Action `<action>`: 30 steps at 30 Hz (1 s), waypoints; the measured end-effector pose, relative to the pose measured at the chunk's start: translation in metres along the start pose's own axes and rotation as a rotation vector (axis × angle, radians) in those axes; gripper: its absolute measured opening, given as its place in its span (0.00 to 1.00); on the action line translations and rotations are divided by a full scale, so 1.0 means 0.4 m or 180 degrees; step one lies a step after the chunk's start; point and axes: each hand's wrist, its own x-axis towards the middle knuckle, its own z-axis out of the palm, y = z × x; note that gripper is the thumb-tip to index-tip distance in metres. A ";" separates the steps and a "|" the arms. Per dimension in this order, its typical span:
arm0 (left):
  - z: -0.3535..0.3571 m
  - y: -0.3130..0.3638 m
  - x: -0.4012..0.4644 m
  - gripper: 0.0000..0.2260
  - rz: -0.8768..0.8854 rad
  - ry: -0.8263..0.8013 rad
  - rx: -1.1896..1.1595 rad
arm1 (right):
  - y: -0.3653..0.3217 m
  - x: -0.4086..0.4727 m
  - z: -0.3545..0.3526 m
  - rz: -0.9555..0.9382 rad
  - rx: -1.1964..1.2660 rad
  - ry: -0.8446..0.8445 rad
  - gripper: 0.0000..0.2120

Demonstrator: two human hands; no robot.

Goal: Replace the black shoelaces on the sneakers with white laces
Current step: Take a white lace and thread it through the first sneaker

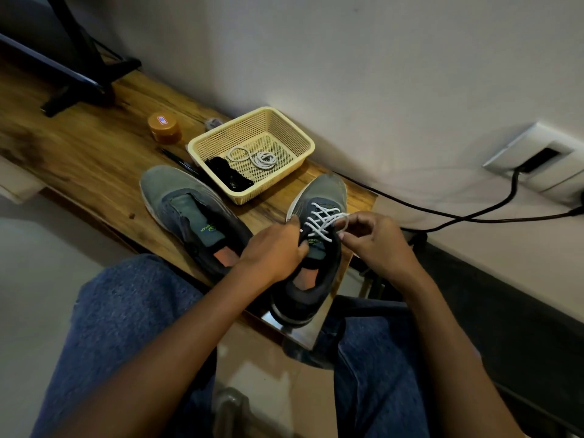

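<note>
Two grey sneakers lie on a wooden bench. The right sneaker [319, 197] is threaded with a white lace [320, 221] across several eyelet rows. My left hand [275, 251] grips this shoe's left collar beside the tongue. My right hand [376, 241] pinches a loop of the white lace at the shoe's right upper eyelets. The left sneaker [186, 210] has no lace and its tongue lies bare. A cream plastic basket [297, 134] behind the shoes holds a coiled white lace [257, 158] and a heap of black laces [229, 177].
An orange-lidded jar [164, 126] and a black pen [180, 161] sit left of the basket. A black stand [79, 71] occupies the bench's far left. A black cable [467, 216] runs from a wall socket [543, 159] along the wall. My knees in jeans are below the bench.
</note>
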 end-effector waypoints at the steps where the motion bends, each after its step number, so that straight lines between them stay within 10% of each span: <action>1: 0.000 0.000 0.001 0.15 0.0011 0.0008 0.0011 | 0.000 0.001 0.002 0.0010 -0.0014 0.0031 0.08; 17: -0.035 -0.011 -0.009 0.22 0.0006 -0.0202 -0.0918 | 0.005 0.006 -0.002 -0.0108 0.0081 0.0642 0.18; 30: -0.042 0.001 0.007 0.05 0.0241 0.0652 -0.1432 | -0.002 0.000 -0.003 0.0045 0.0420 0.1008 0.14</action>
